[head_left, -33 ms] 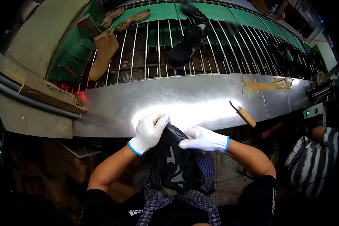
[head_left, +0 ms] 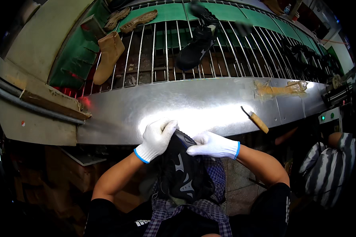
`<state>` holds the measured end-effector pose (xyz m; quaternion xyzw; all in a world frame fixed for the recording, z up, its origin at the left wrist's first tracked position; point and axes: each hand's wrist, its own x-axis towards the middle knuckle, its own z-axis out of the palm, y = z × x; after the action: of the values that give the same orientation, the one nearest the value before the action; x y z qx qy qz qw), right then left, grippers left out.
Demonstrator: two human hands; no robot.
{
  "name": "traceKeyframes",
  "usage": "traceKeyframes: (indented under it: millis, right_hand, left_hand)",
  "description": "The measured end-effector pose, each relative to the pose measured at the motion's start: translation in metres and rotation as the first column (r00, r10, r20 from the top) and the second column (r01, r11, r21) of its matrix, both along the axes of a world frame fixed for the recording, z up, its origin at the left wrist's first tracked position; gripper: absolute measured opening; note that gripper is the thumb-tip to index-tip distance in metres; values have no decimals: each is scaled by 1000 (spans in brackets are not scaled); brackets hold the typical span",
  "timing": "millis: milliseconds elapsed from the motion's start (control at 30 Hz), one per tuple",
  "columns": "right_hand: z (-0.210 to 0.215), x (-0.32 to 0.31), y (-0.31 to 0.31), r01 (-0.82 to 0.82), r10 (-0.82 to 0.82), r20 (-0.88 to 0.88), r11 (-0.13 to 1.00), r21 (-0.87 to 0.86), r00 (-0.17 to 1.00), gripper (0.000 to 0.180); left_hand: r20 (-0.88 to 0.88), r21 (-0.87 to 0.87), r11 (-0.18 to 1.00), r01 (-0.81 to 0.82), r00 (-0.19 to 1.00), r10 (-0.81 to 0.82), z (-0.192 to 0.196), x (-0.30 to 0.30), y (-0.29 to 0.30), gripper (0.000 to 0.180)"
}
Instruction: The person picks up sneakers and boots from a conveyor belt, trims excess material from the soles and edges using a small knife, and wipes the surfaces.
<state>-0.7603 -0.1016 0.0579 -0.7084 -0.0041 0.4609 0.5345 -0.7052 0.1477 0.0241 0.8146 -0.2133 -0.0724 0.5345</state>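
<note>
Nothing has shifted since the earlier frame: both hands sit on the shoe exactly as before. Wire rack [head_left: 209,51] spans the far side, carrying a tan boot [head_left: 106,55] at left, two tan soles [head_left: 132,17] beyond it and a black shoe [head_left: 195,47] near centre. Steel counter [head_left: 146,106] runs below the rack, glare-lit in front of the person. Black shoe with grey markings [head_left: 184,173] lies over the person's lap, its top end touching the counter's near edge. Left hand [head_left: 156,138], in a white glove, is curled over the shoe's upper left side. Right hand [head_left: 211,145], gloved alike, presses flat on its upper right, fingers closed against it. Wooden-handled knife [head_left: 257,120] lies on the counter, right of the hands.
</note>
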Motion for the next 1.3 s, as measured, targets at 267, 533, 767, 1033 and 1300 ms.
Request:
traceKeyframes:
  millis: [267,533,767,1033,1300]
  right_hand:
    - [-19,47,36,20,59,518,989,-147,854,81]
    - [-24,41,59,215,-62,685,967,-140,726,67]
    - [-71,-150,21,461,-443,-131,852,247,887,91]
    - [-143,-228,14,779,-335,-765,-123,615,551,55]
    - [33,-109,-40,770,-946,-170,110,629,274,66]
  left_hand:
    - [-11,-53,999,12,1000,-13,2,4,3,40]
    - [-153,-465,879,-109,987,41,-23,0,8,37]
    - [-622,-494,826,-273,775,-115,-22,-9,16,32]
    - [-601,-675,673,-303,754,-263,-29,12,-11,38]
    - [143,26,945,-326,937,319,-43,45,75,22]
